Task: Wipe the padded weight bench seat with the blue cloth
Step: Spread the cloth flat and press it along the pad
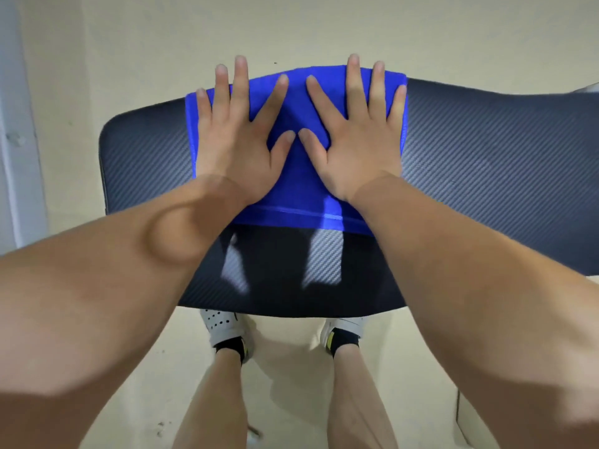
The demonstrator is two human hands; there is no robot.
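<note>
Head view, left hand, right hand flat

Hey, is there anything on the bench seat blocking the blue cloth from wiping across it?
Nothing visible does. The left hand and right hand press flat on the blue cloth, which lies directly on the bench seat; only bare padding shows on either side.

Blue cloth; dark diagonal-weave bench seat.

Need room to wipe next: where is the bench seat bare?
Bench seat bare: wide stretch right of the blue cloth, narrower strip left of it, band between its hem and the near edge. Crowded middle: left hand and right hand flat on it.
</note>
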